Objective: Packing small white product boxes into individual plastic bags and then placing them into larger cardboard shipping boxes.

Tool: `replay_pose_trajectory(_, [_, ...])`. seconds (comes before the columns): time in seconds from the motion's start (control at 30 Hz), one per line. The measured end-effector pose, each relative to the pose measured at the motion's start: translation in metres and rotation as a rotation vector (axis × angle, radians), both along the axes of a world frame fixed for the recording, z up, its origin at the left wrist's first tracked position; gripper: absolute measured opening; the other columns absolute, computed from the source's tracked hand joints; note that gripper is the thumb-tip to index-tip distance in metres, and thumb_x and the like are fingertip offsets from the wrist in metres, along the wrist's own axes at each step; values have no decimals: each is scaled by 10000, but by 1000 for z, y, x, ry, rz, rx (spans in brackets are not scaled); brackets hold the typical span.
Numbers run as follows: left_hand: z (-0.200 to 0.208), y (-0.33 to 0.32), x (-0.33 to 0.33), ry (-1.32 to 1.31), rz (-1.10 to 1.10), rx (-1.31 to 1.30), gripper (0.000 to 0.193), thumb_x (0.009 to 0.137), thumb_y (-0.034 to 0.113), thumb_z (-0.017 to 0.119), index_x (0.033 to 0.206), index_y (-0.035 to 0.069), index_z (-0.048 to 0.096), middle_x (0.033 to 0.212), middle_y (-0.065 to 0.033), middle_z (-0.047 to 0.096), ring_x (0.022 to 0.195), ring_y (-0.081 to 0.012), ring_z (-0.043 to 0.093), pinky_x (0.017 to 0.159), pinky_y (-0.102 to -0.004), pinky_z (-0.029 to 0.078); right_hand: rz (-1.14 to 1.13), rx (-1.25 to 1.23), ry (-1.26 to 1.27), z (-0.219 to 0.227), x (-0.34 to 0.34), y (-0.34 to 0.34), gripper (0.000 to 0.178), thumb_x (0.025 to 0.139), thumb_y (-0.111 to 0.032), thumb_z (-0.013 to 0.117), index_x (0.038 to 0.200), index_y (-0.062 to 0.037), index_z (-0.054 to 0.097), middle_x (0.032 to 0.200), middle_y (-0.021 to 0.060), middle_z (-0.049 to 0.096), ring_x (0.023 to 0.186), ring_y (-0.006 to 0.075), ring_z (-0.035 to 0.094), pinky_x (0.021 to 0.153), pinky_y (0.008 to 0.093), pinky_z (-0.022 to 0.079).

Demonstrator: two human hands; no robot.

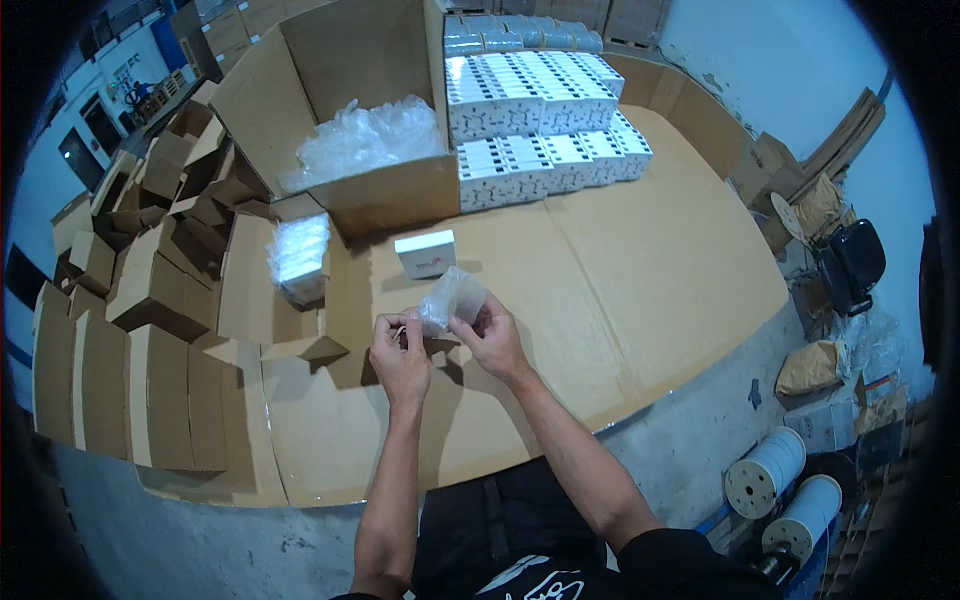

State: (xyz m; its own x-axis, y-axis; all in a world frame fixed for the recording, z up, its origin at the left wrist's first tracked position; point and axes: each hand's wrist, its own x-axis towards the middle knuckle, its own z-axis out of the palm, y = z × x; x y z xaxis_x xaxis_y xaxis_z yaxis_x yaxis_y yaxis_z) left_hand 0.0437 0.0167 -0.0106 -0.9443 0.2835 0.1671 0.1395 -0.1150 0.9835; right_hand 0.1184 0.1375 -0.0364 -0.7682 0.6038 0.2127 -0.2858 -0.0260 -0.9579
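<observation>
From my remote head-cam view: a clear plastic bag (452, 298) is held up over a cardboard-covered bench (660, 260), just on the near side of a small white box (426, 254) standing apart from it. L hand (402, 348) grip pinches the bag's lower L edge btwn thumb & fingers; R hand (494, 338) grip pinches its R side, some fingertips hidden behind the film. Sheen blurs the bag, so I can't tell if anything's inside. To the L, an open carton (245, 290) holds bubble-wrapped packs (300, 248), lower parts hidden by its walls. Behind, a big carton (395, 197), top cut off, has crumpled clear film (370, 140) w/ its base hidden, next to stacked white boxes (545, 165). Lens rim blacks out the corners.
</observation>
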Motion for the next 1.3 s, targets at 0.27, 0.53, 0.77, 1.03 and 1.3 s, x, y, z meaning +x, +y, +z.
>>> replay_pose_trajectory(0.27, [-26,-22,2,-316,-102,85,185,1043,176,599,1015,-1,555,912,-82,680,763,-154,687,641,-272,564,-72,118,-162,-5,6,6,230,1044,-199,566,1036,12,656,797,48,670,735,115,612,694,302,505])
replay_pose_trajectory(0.53, [-8,-1,6,342,54,-124,401,952,191,731,1248,-24,567,1018,-88,700,908,-156,653,844,-318,547,-187,299,-171,3,7,1,221,1037,-195,547,1037,5,641,778,121,657,708,195,629,692,356,505])
replay_pose_trajectory(0.77, [-28,-12,-33,58,51,-159,242,1036,199,600,905,-4,616,767,12,549,715,-70,490,637,-262,423,-171,359,-185,2,3,1,190,1011,-163,582,961,14,631,716,124,621,650,190,593,636,355,480])
replay_pose_trajectory(1.03, [-31,-30,-34,-1,153,123,265,1059,304,571,1050,39,564,768,14,472,675,-61,439,586,-246,378,20,153,-144,6,5,16,234,1002,-174,636,857,10,652,695,-33,566,648,71,485,591,287,418])
replay_pose_trajectory(1.3, [37,-27,-17,231,-335,-476,558,903,353,769,1296,11,572,1149,-136,677,951,-171,614,749,-330,511,414,234,-413,45,21,58,189,958,-156,711,847,-4,701,697,-44,596,660,54,502,597,261,421])
